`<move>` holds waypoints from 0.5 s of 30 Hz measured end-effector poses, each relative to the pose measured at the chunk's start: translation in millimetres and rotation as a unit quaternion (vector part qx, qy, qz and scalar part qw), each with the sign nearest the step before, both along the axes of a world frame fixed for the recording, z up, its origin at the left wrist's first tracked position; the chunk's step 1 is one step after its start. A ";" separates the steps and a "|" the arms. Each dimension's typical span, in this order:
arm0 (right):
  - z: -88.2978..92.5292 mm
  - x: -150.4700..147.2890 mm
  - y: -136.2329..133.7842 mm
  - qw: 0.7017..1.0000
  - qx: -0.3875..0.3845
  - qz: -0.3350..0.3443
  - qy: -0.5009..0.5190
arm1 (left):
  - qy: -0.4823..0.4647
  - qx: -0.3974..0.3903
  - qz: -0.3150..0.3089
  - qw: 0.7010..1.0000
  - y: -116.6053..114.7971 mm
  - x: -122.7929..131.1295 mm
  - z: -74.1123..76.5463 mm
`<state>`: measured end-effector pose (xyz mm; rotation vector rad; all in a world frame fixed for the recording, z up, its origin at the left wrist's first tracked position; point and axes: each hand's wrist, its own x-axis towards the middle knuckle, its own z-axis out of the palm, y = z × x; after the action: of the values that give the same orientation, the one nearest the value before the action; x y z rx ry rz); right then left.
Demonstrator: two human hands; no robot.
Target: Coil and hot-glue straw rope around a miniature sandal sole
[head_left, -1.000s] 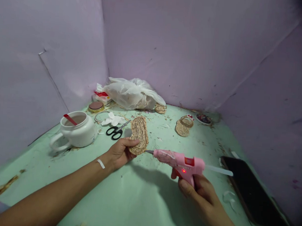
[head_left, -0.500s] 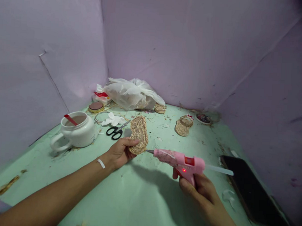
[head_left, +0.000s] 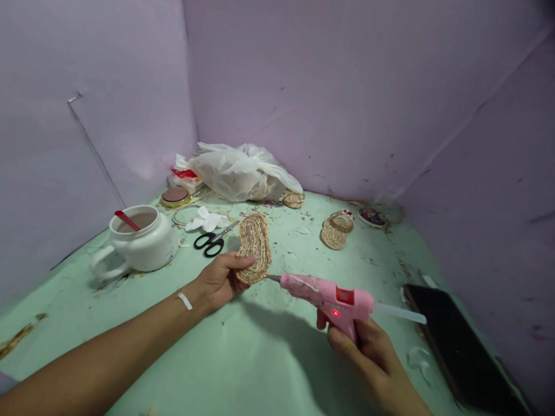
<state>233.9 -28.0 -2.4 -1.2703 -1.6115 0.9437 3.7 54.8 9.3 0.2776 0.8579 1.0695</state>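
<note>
A woven straw sole [head_left: 255, 241], long with rounded ends, is pinched near its lower end by my left hand [head_left: 223, 278], thumb on top. My right hand [head_left: 360, 353] grips the handle of a pink glue gun [head_left: 324, 293], its red light lit and a clear glue stick [head_left: 401, 313] jutting from the back. The metal nozzle meets the lower right edge of the sole. Just left of the sole lie black-handled scissors [head_left: 215, 241]. Farther right on the table rests a small woven sandal [head_left: 336, 231] with a strap and a red-and-white trim.
A white mug [head_left: 142, 242] with a red stick inside stands at left. Behind are a round tin [head_left: 175, 197], a white plastic bag [head_left: 242, 173] and a second small woven piece [head_left: 293, 199]. A dark phone [head_left: 464, 351] lies right of my right hand; a small dish [head_left: 373, 217] sits near the back wall.
Both hands keep their hold, with the nozzle still at the sole's lower edge. The whole view has shifted very slightly; little else differs.
</note>
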 end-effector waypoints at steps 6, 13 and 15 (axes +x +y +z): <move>8.2 -1.4 1.1 0.999 0.037 0.008 -0.022 | -0.004 -0.003 0.001 1.000 -0.3 -0.1 0.2; 11.6 0.5 2.1 0.999 0.046 0.009 -0.020 | -0.012 -0.005 -0.007 1.000 -0.8 -1.1 1.4; 10.6 0.7 1.3 0.999 0.036 0.014 -0.015 | -0.014 -0.005 -0.007 1.000 0.1 -1.6 1.1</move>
<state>234.6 -26.7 8.2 -1.2212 -1.6767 0.8803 2.1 54.9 10.4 0.2587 0.8354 1.0542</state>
